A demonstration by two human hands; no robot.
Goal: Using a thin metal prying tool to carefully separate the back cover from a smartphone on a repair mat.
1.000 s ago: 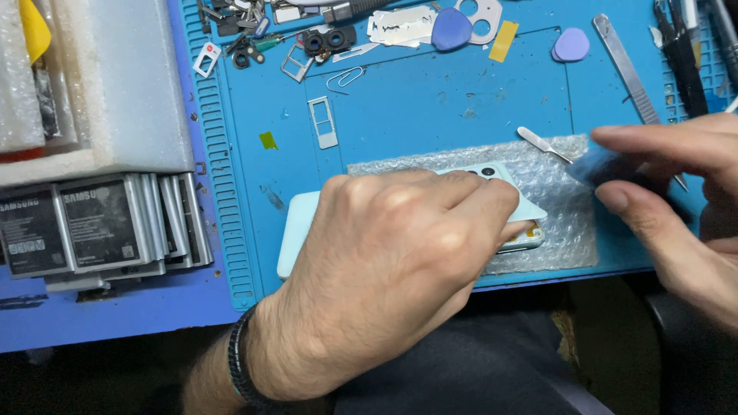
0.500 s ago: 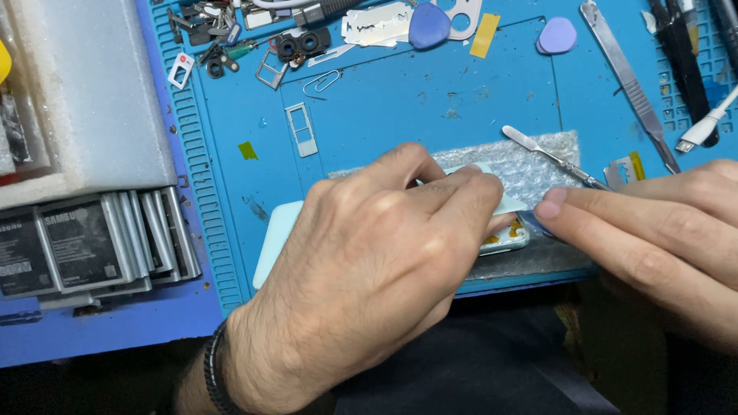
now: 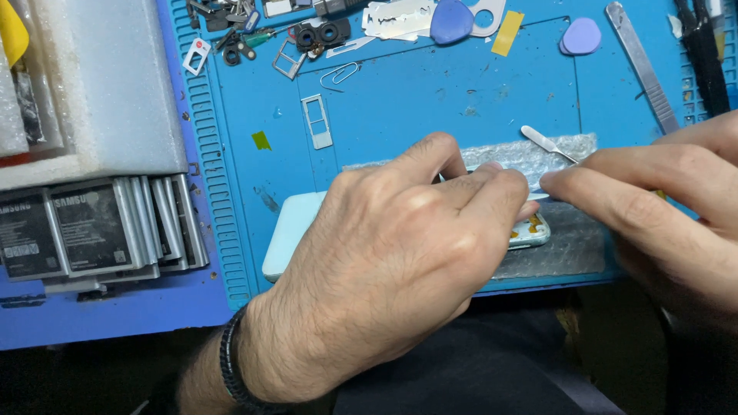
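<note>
My left hand point(image 3: 400, 261) lies over a pale mint phone point(image 3: 292, 230) and presses it down, fingers curled on its far edge; only the phone's left end and a bit of its right end point(image 3: 530, 230) show. The phone rests on a sheet of bubble wrap point(image 3: 565, 246). My right hand point(image 3: 653, 223) comes in from the right, fingertips pinched on a thin pale pick point(image 3: 540, 197) at the phone's right end, touching my left fingertips. A small metal spudger point(image 3: 542, 141) lies on the wrap just behind.
All of this sits on a blue work mat point(image 3: 430, 100). A row of phone batteries point(image 3: 100, 227) and a white foam block point(image 3: 108, 84) are at the left. At the back lie a SIM tray point(image 3: 317, 121), a paper clip point(image 3: 339, 74), blue picks point(image 3: 451, 19), and a metal handle point(image 3: 642, 65).
My right hand has moved left from above the wrap down to the phone's right end and now meets my left fingertips. My left hand stays on the phone.
</note>
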